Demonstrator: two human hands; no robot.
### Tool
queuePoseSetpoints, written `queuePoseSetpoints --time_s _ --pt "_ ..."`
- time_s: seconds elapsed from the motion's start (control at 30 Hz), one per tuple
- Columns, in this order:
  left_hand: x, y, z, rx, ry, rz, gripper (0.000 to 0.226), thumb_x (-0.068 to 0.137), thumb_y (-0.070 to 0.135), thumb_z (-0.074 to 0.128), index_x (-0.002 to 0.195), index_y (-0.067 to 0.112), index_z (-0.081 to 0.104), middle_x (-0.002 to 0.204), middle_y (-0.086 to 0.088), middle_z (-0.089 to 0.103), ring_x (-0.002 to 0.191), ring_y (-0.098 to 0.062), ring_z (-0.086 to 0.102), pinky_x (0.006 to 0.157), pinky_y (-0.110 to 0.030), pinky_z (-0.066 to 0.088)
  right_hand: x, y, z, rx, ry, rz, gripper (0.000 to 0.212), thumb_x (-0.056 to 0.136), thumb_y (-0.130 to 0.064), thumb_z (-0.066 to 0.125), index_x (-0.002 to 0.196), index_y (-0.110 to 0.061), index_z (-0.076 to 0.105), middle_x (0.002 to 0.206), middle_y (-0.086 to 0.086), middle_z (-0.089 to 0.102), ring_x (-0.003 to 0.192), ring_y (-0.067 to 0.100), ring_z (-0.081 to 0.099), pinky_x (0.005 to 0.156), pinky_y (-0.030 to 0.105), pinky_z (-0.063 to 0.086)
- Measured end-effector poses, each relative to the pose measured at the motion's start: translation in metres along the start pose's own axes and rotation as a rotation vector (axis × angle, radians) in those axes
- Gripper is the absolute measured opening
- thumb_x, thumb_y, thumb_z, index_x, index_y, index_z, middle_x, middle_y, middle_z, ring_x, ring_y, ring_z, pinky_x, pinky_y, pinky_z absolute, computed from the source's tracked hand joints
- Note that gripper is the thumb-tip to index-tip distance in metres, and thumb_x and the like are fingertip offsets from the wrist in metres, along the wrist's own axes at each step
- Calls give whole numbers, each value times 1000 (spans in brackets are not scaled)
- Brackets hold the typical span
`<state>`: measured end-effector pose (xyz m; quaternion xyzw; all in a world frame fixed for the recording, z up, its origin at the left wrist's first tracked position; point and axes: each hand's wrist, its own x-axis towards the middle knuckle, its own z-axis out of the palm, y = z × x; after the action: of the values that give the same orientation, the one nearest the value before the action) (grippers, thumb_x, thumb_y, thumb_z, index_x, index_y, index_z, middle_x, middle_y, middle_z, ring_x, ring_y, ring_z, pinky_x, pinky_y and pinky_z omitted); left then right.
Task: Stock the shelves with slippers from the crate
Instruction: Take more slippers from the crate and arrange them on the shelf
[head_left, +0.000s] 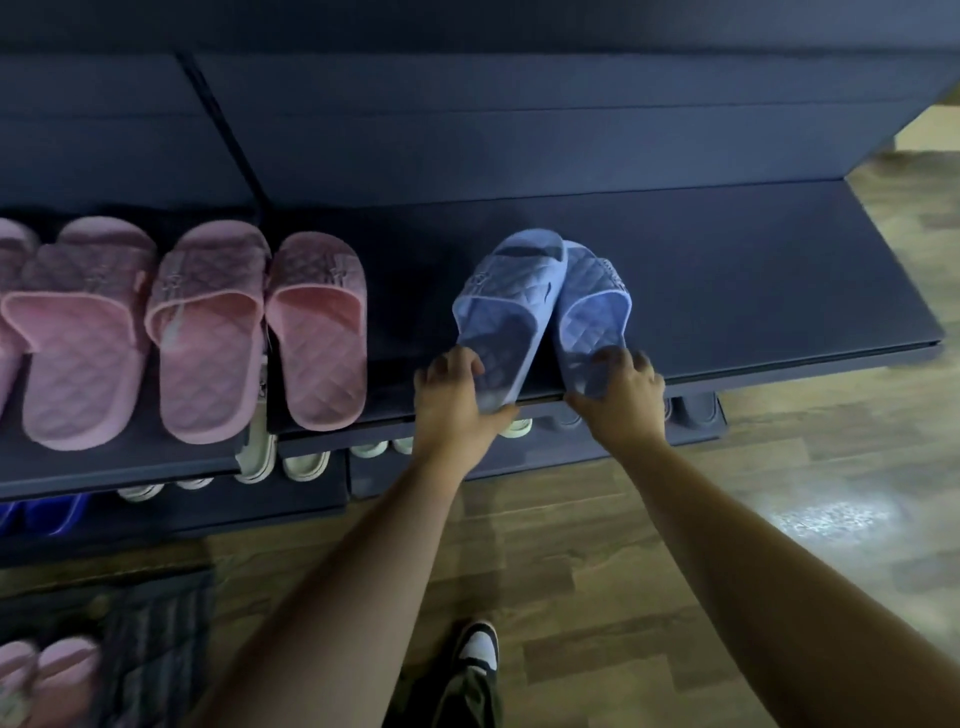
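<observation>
While each hand holds one heel, the pair of blue slippers sits on the dark shelf (727, 291), to the right of the pink slippers (311, 332) and set apart from them by a bare strip. The left hand (457, 400) curls its fingers over the heel of the left blue slipper (501, 301), with the thumb at its back edge. The right hand (621, 400) grips the heel of the right blue slipper (592, 306) in the same way. Both heels lie at the front edge of the shelf and seem to hang a little over it. To finish this step well, I would bring the heels closer together until the two soles lie side by side, then slide both back so the heels match the pink row. The soles should stay flat on the board so that nothing tips off the edge. Each slipper runs lengthwise from front to back, toe toward the back panel and heel toward the person. They are not parallel, though: the toes lean in and meet, with the left strap seemingly overlapping the right, while the heels are spread apart. Down at the lower left, the crate (150, 639) on the floor has more pink pairs in it.
</observation>
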<state>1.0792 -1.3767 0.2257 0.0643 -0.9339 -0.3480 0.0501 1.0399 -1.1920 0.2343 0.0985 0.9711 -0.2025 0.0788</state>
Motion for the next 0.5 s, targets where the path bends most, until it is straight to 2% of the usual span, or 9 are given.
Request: queuePoseSetpoints --time_s 0.1,0.2,0.27,0.37,0.5 --pt "-1 -5 -7 145 146 2 50 57 35 83 84 7 50 85 -10 56 79 -28 53 77 -36 38 10 -2 1 12 -10 20 59 69 -38 73 119 -18 50 119 12 56 112 35 48 91 36 33" --pt "1 -17 -19 166 259 -105 58 51 36 88 80 6 48 78 -12 56 76 -30 53 73 -45 47 7 -20 2 172 0 24 66 65 -42 77 120 -16 50 117 12 58 112 34 50 95 38 37" --pt "2 -25 -23 198 253 -146 66 46 40 90 83 4 48 79 -14 57 75 -31 53 73 -46 47 3 -38 6 210 -6 -21 69 64 -45 80 120 -16 50 117 13 58 111 35 50 94 39 41" --pt "2 -33 -20 174 211 -131 71 47 47 86 88 3 49 87 -15 57 82 -31 53 76 -44 45 -7 -60 22 94 -48 -130 72 66 -44 79 124 -14 48 122 15 52 113 35 43 93 36 35" --pt "1 -41 -20 88 176 -33 65 52 32 89 92 0 50 94 -16 55 89 -34 55 77 -42 45 -15 -78 35 97 -50 -180 71 71 -40 77 130 -18 46 127 14 47 111 33 39 88 34 35"
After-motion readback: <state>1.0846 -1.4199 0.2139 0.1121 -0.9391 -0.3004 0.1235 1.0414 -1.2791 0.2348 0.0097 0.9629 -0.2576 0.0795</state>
